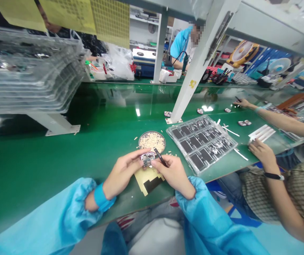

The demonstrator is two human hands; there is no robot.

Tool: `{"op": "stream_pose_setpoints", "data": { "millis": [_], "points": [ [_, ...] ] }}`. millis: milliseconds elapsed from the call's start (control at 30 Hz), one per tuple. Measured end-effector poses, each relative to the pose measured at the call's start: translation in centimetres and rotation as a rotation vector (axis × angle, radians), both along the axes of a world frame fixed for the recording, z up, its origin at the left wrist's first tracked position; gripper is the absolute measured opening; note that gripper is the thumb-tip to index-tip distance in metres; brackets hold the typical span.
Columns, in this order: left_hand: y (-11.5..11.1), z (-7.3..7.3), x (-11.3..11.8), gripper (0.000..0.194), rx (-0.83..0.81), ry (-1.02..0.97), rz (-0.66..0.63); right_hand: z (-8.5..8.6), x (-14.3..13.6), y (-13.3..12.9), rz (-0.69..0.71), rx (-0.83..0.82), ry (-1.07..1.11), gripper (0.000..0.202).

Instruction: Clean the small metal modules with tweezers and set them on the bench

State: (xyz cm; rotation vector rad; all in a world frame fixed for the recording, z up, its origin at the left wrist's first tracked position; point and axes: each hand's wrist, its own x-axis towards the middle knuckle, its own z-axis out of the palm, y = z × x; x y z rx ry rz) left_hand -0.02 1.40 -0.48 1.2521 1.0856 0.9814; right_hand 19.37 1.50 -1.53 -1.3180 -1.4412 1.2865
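Between my hands is a small open electronic device [148, 159] with a pinkish rim and circuitry inside. My left hand [122, 170] grips its left side. My right hand [173, 173] touches its right side with the thumb and also holds black tweezers [159, 157], which point up and left. Under the hands lies a yellow sheet [143, 183] with a dark patch. Just beyond them, a round dish [152, 141] holds many small pale pieces, some scattered around it. Right of the dish is a clear tray [202, 143] of dark rectangular parts.
White strips [241, 154] lie right of the tray. A metal post [191, 81] rises behind it. Stacked clear trays [27, 78] stand at the left. A co-worker's hands and arms are at the right, near more small devices [244, 123]. Another person sits across the bench.
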Motion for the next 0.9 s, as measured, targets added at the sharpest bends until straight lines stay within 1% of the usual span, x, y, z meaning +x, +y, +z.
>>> {"op": "stream_pose_setpoints", "data": {
  "millis": [167, 400, 567, 700, 800, 900],
  "points": [
    [0.0, 0.0, 0.2, 0.044, -0.005, -0.045, -0.005, -0.1, 0.3, 0.1, 0.023, -0.009, 0.026, 0.031],
    [-0.1, -0.2, 0.2, 0.044, 0.028, -0.006, -0.022, -0.2, 0.2, 0.4, -0.018, 0.008, 0.035, 0.028],
    [-0.1, -0.8, 0.1, 0.045, 0.062, 0.019, -0.055, -0.1, 0.2, 0.5, -0.008, -0.005, 0.06, 0.028],
    [-0.1, -1.1, 0.3, 0.046, 0.138, 0.112, -0.054, 0.1, 0.3, 0.6, 0.014, -0.015, 0.071, 0.03],
    [-0.2, -0.9, 0.5, 0.045, 0.195, 0.227, -0.015, 0.0, 0.4, 0.6, 0.029, -0.023, 0.072, 0.034],
    [-0.2, -0.6, 0.6, 0.042, 0.25, 0.3, 0.001, -0.1, 0.4, 0.7, 0.018, -0.02, 0.079, 0.035]
  ]
}}
